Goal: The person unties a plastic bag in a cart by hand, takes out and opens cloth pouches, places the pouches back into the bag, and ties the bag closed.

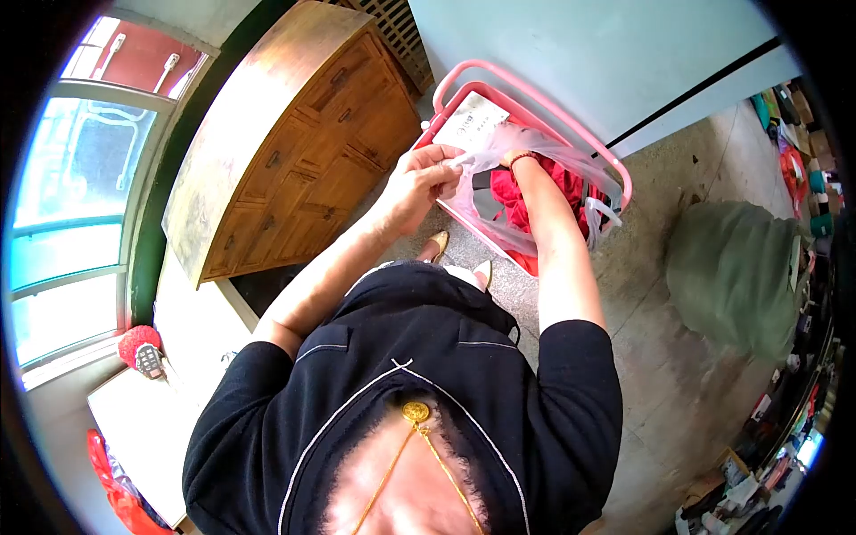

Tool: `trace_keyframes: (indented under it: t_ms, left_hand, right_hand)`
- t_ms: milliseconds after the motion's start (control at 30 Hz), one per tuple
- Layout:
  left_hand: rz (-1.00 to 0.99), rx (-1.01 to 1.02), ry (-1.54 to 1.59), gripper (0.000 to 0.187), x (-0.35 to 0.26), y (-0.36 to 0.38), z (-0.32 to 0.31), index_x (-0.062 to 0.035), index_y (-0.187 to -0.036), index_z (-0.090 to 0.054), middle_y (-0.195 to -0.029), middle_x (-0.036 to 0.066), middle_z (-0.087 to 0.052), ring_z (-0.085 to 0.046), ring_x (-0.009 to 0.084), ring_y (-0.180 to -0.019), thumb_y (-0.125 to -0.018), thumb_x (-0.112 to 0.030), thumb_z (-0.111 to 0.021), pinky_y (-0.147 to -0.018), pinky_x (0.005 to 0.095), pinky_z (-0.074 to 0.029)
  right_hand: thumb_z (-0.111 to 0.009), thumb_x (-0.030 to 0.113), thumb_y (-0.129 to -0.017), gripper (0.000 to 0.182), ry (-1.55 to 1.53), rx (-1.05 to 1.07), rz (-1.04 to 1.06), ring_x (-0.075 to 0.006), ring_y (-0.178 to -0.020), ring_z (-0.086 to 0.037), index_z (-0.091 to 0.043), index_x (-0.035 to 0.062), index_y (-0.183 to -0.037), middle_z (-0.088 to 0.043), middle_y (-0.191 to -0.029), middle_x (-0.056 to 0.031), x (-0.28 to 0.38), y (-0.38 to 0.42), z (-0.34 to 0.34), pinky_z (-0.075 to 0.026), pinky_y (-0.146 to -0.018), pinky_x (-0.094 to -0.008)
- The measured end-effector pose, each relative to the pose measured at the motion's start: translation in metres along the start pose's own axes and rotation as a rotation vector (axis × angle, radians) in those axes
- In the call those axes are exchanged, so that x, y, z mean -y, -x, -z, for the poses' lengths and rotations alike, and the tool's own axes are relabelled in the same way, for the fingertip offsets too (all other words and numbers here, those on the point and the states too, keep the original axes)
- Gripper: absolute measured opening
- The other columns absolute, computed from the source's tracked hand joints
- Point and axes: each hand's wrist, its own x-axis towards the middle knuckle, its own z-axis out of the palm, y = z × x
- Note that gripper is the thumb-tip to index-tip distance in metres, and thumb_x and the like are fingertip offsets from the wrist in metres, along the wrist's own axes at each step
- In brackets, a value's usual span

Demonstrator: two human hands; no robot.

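Clear plastic, the mouth of a bag [535, 152], is pinched between the fingers of the left hand [419, 183], which is clenched on the bag's near edge. The right hand [510, 160] reaches down into the bag past that edge; only the wrist, with its bracelet, shows, so whether those fingers grasp anything I cannot tell. The bag hangs inside a pink rack [535, 107], its film spread across the frame, and red cloth [526, 192] lies in it just below the right wrist. A white label [470, 125] sits at the rack's far-left corner, behind the left hand. A wooden cabinet [294, 152] stands left of the rack, a green sack [731, 276] lies on the floor right of it, and the person's shoes [459, 259] point at the rack's near side.
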Motion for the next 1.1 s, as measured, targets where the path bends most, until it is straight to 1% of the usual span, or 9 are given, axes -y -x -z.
trace_keyframes:
  t_ms: [67, 100, 200, 400, 467, 567, 700, 933, 1100]
  left_hand:
    - [0.005, -0.006, 0.004, 0.016, -0.004, -0.002, -0.002, 0.0043, -0.095, -0.054, -0.067, 0.001, -0.05, -0.042, 0.0067, -0.055, -0.081, -0.002, -0.052, -0.051, 0.0197, -0.033]
    - [-0.002, -0.005, 0.027, 0.015, -0.005, -0.004, -0.004, 0.0043, -0.095, -0.054, -0.067, 0.001, -0.05, -0.042, 0.0069, -0.055, -0.081, -0.002, -0.052, -0.051, 0.0199, -0.033]
    - [-0.012, -0.025, 0.056, 0.015, -0.006, -0.008, -0.006, 0.0044, -0.094, -0.054, -0.065, 0.0, -0.048, -0.041, 0.0075, -0.054, -0.08, -0.002, -0.051, -0.051, 0.0201, -0.033]
    - [-0.059, 0.007, 0.104, 0.017, -0.013, -0.014, 0.004, 0.0051, -0.095, -0.053, -0.065, 0.0, -0.045, -0.04, 0.0082, -0.056, -0.08, -0.001, -0.05, -0.052, 0.0213, -0.032]
    - [-0.071, -0.002, 0.112, 0.017, -0.013, -0.016, 0.005, 0.0051, -0.095, -0.053, -0.065, 0.0, -0.045, -0.039, 0.0082, -0.056, -0.08, -0.001, -0.051, -0.052, 0.0212, -0.032]
    - [-0.071, -0.01, 0.121, 0.017, -0.012, -0.015, 0.009, 0.005, -0.095, -0.053, -0.064, 0.0, -0.044, -0.039, 0.008, -0.056, -0.08, -0.001, -0.051, -0.052, 0.0211, -0.033]
    - [-0.057, 0.03, 0.175, 0.016, -0.009, -0.015, 0.013, 0.0045, -0.094, -0.053, -0.064, 0.0, -0.045, -0.039, 0.0074, -0.056, -0.08, -0.002, -0.051, -0.053, 0.0206, -0.033]
    - [-0.078, -0.014, 0.124, 0.018, -0.011, -0.011, 0.007, 0.0054, -0.098, -0.053, -0.064, -0.002, -0.042, -0.036, 0.0063, -0.056, -0.083, -0.004, -0.049, -0.052, 0.0197, -0.031]
    - [-0.062, 0.047, 0.124, 0.018, -0.009, -0.01, 0.006, 0.0046, -0.098, -0.053, -0.066, -0.001, -0.046, -0.041, 0.0063, -0.057, -0.083, -0.004, -0.049, -0.053, 0.0193, -0.034]
  right_hand:
    - [-0.054, 0.023, -0.076, 0.035, 0.058, 0.067, 0.1, -0.0335, -0.104, -0.054, -0.059, 0.0077, -0.107, -0.058, -0.11, -0.0143, -0.002, -0.004, -0.003, -0.037, -0.086, -0.0556]
    - [-0.052, 0.019, -0.077, 0.029, 0.196, -0.155, 0.14, -0.0329, -0.099, -0.056, -0.062, 0.0072, -0.102, -0.06, -0.106, -0.0142, -0.005, -0.005, -0.027, -0.038, -0.082, -0.0565]
    - [-0.051, 0.015, -0.076, 0.025, 0.065, -0.187, 0.204, -0.0337, -0.092, -0.057, -0.064, 0.0055, -0.095, -0.061, -0.101, -0.0147, -0.014, 0.006, -0.042, -0.038, -0.08, -0.0565]
    - [-0.052, 0.013, -0.074, 0.015, 0.195, -0.31, 0.486, -0.0306, -0.077, -0.058, -0.064, 0.0029, -0.074, -0.055, -0.09, -0.0127, -0.041, 0.056, -0.045, -0.049, -0.065, -0.0415]
    - [-0.05, 0.013, -0.077, 0.015, 0.08, -0.405, 0.526, -0.0319, -0.074, -0.057, -0.059, 0.0019, -0.074, -0.055, -0.09, -0.0154, -0.054, 0.07, -0.047, -0.047, -0.064, -0.0428]
    - [-0.047, 0.008, -0.075, 0.009, -0.245, -0.43, 0.264, -0.0304, -0.077, -0.052, -0.053, 0.0014, -0.072, -0.049, -0.088, -0.0128, -0.058, 0.089, -0.04, -0.046, -0.064, -0.0419]
    - [-0.044, 0.007, -0.079, 0.011, -0.022, -0.474, 0.535, -0.0349, -0.075, -0.053, -0.053, 0.0009, -0.081, -0.052, -0.085, -0.0164, -0.075, 0.099, -0.026, -0.045, -0.063, -0.0452]
    - [-0.047, 0.005, -0.075, 0.008, 0.031, -0.464, 0.523, -0.0318, -0.078, -0.054, -0.054, 0.0014, -0.075, -0.05, -0.09, -0.0134, -0.079, 0.113, -0.01, -0.047, -0.063, -0.0429]
    - [-0.056, 0.011, -0.073, 0.011, -0.112, -0.504, 0.512, -0.0309, -0.089, -0.051, -0.054, 0.0023, -0.078, -0.05, -0.092, -0.0114, -0.068, 0.115, -0.004, -0.044, -0.074, -0.0429]
